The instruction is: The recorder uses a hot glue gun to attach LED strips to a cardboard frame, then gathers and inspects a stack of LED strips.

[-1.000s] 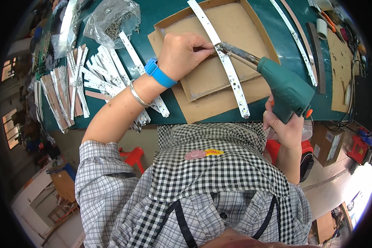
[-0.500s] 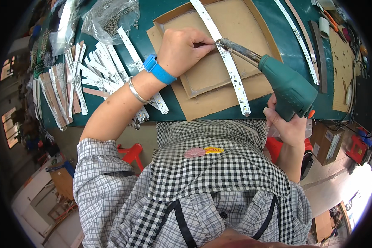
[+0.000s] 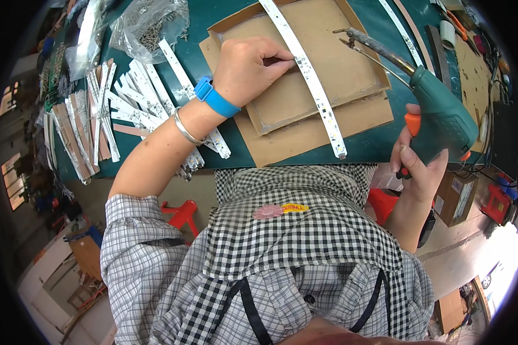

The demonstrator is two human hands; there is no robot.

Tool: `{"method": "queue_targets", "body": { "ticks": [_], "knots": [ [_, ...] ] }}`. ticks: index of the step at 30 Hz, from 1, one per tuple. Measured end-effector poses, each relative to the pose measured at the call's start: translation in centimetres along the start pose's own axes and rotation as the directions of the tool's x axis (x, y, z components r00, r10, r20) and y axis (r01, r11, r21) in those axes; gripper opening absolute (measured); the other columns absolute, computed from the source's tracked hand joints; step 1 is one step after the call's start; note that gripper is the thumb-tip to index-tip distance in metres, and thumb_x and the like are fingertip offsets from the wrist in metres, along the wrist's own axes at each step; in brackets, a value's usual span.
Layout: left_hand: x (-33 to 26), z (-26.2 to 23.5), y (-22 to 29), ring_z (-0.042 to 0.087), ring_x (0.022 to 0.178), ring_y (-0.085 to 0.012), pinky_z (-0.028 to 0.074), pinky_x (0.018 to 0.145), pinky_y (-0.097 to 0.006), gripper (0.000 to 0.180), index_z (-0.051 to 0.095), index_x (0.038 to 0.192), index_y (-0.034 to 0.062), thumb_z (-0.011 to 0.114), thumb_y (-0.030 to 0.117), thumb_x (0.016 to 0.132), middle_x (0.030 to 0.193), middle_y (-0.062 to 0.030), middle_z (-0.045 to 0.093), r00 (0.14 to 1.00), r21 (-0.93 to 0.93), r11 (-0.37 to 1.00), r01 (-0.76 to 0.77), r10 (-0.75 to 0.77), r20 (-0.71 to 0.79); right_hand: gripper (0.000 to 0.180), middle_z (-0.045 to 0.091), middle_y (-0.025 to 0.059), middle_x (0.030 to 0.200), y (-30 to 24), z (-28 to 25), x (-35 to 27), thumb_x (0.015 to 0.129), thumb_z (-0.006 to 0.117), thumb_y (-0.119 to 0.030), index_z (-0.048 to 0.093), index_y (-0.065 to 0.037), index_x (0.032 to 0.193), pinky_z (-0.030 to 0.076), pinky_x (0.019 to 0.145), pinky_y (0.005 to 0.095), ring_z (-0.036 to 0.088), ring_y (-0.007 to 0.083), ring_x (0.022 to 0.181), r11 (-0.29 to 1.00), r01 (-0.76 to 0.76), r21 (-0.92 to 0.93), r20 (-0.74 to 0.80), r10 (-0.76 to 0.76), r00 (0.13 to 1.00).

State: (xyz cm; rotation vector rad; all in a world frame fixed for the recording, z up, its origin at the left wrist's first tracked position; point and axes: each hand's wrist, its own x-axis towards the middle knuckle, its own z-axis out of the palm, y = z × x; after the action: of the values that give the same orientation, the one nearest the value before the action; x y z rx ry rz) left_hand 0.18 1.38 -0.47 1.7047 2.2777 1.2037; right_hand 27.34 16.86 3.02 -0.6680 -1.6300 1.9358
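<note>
A long white LED strip board [image 3: 323, 106] lies across a shallow cardboard tray [image 3: 360, 95], its near end sticking out past the tray's rim. My left hand [image 3: 248, 68] is closed in a pinch at the strip's left edge, the fingertips meeting near a small dark part; what they hold is too small to make out. In my right hand [image 3: 421, 175] is a green soldering gun [image 3: 446, 109] with an orange trigger, gripped by its handle. Its dark tip and thin feed tube point up and left, above the tray and apart from the strip.
A heap of LED strips [image 3: 141, 95] lies left of the tray, beside a clear bag of small metal parts [image 3: 149, 29]. Another strip [image 3: 402, 31] and a dark bar [image 3: 437, 52] lie at the right. Cables [image 3: 492, 135] hang at the right table edge.
The soldering gun has moved right and away from the strip, its tip lifting off the spot by my left fingertips. My left hand stays pinched at the strip's edge.
</note>
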Motion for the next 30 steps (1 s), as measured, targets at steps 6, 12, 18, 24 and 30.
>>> {"method": "queue_targets", "body": {
  "ticks": [6,12,18,24,30],
  "knots": [
    [0.2,-0.2,0.2,0.069,0.071,-0.0174,0.055,0.065,-0.026,0.012,0.074,0.084,0.0022,0.079,0.004,0.073,0.081,-0.0078,0.072,1.0,0.0,1.0,0.029,-0.029,0.008,0.063,0.058,0.0188,0.101,-0.3,-1.5,0.1,0.074,0.075,-0.004,0.046,0.014,0.127,0.046,0.043,0.0235,0.055,0.0133,0.057,0.999,0.005,0.039,0.023,-0.006,1.0],
    [0.6,-2.1,1.2,0.068,0.072,-0.016,0.055,0.066,-0.027,0.021,0.073,0.092,0.0018,0.08,0.005,0.072,0.083,-0.0077,0.072,0.984,-0.007,0.988,0.157,-0.156,0.087,0.067,0.055,0.0119,0.087,-0.3,-2.3,0.0,0.074,0.077,-0.01,0.044,0.012,0.129,0.043,0.044,0.022,0.053,0.0125,0.054,0.996,0.091,0.017,-0.067,-0.09,0.994],
    [1.3,-3.9,4.7,0.066,0.077,-0.0254,0.055,0.072,-0.032,0.03,0.07,0.098,0.003,0.078,0.003,0.069,0.092,-0.0099,0.07,0.949,-0.064,0.977,-0.203,0.213,0.232,0.052,0.059,0.0117,0.101,-0.1,-4.9,1.4,0.077,0.071,0.006,0.05,0.007,0.125,0.049,0.056,0.0233,0.056,0.0123,0.069,0.957,0.192,-0.218,-0.242,-0.244,0.939],
    [1.4,0.2,8.7,0.057,0.093,-0.0248,0.052,0.078,-0.036,0.029,0.07,0.098,0.0067,0.07,0.008,0.069,0.098,-0.0039,0.068,0.749,-0.178,0.879,-0.442,0.47,0.467,0.046,0.065,0.0118,0.099,0.1,-6.1,4.6,0.078,0.073,-0.006,0.054,-0.001,0.12,0.049,0.083,0.0334,0.064,0.023,0.084,0.521,-0.022,-0.853,-0.296,-0.449,0.843],
    [1.1,-0.8,9.1,0.055,0.088,-0.0214,0.047,0.077,-0.033,0.024,0.071,0.093,0.0054,0.064,0.013,0.072,0.09,-0.0022,0.065,0.681,-0.079,0.84,-0.537,0.487,0.547,0.057,0.061,0.0172,0.122,1.3,-6.6,6.8,0.08,0.071,-0.011,0.049,-0.007,0.132,0.048,0.092,0.0394,0.06,0.035,0.111,0.289,-0.076,-0.954,-0.216,-0.491,0.844]
  ]
}}
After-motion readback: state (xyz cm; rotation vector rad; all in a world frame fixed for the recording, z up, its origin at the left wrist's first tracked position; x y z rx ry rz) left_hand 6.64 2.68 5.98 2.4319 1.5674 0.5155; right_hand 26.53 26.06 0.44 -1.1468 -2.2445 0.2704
